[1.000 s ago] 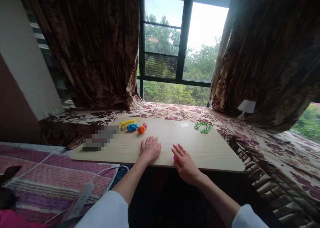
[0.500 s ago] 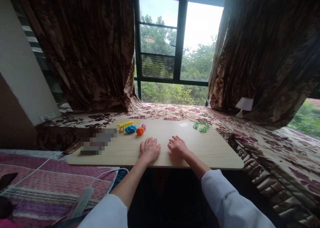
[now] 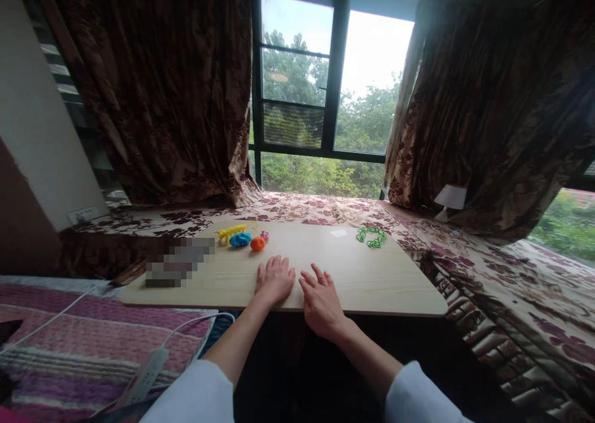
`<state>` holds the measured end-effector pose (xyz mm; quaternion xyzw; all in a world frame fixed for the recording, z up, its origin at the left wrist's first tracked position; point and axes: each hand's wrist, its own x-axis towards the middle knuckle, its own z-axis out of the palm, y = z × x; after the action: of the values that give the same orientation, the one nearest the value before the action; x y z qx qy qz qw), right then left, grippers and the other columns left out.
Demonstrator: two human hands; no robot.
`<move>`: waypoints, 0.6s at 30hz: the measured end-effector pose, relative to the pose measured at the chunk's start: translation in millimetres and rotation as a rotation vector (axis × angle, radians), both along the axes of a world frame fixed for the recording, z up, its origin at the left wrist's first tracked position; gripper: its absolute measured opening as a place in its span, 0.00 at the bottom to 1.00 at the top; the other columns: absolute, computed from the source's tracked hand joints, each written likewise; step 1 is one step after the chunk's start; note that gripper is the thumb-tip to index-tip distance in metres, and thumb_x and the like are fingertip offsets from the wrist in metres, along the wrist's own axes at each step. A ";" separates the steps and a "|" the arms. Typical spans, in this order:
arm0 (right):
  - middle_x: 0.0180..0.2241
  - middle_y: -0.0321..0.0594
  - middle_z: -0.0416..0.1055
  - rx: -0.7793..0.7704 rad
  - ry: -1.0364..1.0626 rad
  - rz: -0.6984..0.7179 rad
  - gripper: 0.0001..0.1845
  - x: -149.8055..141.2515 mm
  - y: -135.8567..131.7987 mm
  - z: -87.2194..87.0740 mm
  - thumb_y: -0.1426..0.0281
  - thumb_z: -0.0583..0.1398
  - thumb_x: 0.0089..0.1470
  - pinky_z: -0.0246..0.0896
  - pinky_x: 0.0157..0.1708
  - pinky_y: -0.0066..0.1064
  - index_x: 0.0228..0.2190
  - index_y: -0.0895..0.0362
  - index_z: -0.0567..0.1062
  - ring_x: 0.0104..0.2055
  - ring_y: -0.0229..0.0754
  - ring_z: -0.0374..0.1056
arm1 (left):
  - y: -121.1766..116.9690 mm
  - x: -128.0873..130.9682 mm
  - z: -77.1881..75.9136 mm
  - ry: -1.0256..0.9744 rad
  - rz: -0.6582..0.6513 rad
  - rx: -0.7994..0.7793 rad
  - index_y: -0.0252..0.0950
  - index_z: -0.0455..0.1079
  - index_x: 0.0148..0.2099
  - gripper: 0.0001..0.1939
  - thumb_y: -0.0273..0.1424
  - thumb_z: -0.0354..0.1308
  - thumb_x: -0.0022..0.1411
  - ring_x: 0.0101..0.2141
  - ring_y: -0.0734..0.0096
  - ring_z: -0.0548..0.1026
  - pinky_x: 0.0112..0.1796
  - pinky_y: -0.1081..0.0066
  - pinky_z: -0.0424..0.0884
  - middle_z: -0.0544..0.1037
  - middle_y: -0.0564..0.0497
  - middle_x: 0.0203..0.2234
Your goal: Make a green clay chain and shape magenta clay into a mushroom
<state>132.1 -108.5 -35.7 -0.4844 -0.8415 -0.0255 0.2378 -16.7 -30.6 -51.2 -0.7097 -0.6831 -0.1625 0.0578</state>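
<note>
Orange in colour, a rounded lump (image 3: 257, 244) lay on the pale wood-grain tabletop (image 3: 395, 287), just beyond the left hand (image 3: 275, 280) and apart from its fingertips. A blue lump (image 3: 240, 240) sat beside it and partly covered a yellow figure (image 3: 231, 233), whose full shape could not be made out. A small pink piece (image 3: 264, 235) behind the orange lump was too small to identify. A pixelated patch (image 3: 180, 263) at the table's left end concealed whatever lay there. A pale patch (image 3: 338, 233) near the far edge could not be settled as paper or glare. Both white sleeves were cut off by the lower border.

The left hand was palm down on the tabletop near its front edge, fingers extended forward and slightly parted, with no object seen in its grasp. The right hand (image 3: 321, 299) was held close beside it, back upward, wrist past the front edge, fingers loosely spread and a little bent. Its palm was hidden; whether it had hold of anything could not be determined. A green linked chain (image 3: 375, 244) lay in a loose ring at far right, well apart from both hands.
</note>
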 end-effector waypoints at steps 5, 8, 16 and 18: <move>0.53 0.41 0.62 -0.192 0.000 -0.177 0.22 -18.3 53.8 14.5 0.67 0.45 0.57 0.29 0.57 0.43 0.52 0.55 0.61 0.61 0.45 0.41 | 0.5 0.6 0.3 0.014 -0.007 -0.005 0.38 0.57 0.55 0.23 0.41 0.36 0.61 0.56 0.60 0.53 0.53 0.54 0.46 0.59 0.44 0.57; 0.55 0.46 0.59 -0.245 0.010 -0.240 0.24 -3.0 84.4 22.8 0.63 0.45 0.58 0.35 0.55 0.46 0.52 0.58 0.61 0.60 0.49 0.42 | -0.8 0.6 1.3 0.018 -0.006 -0.001 0.38 0.57 0.55 0.23 0.41 0.36 0.62 0.57 0.60 0.52 0.53 0.54 0.45 0.59 0.44 0.57; 0.58 0.39 0.53 -0.265 -0.043 -0.179 0.24 61.5 33.0 9.2 0.66 0.40 0.60 0.37 0.57 0.38 0.56 0.56 0.57 0.62 0.43 0.38 | -2.2 0.3 2.8 -0.014 0.004 0.003 0.39 0.58 0.54 0.22 0.40 0.38 0.61 0.56 0.60 0.53 0.54 0.55 0.44 0.59 0.45 0.56; 0.61 0.39 0.45 -0.164 -0.032 -0.117 0.25 53.5 7.9 1.9 0.66 0.41 0.60 0.34 0.58 0.38 0.58 0.57 0.50 0.63 0.41 0.35 | -2.8 0.9 3.2 -0.018 0.002 -0.003 0.39 0.58 0.55 0.23 0.41 0.37 0.61 0.57 0.60 0.52 0.54 0.55 0.44 0.59 0.45 0.57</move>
<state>185.6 -100.7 -33.7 -0.5502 -0.8147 0.0217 0.1819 -15.8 -33.4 -47.9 -0.7076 -0.6845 -0.1678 0.0507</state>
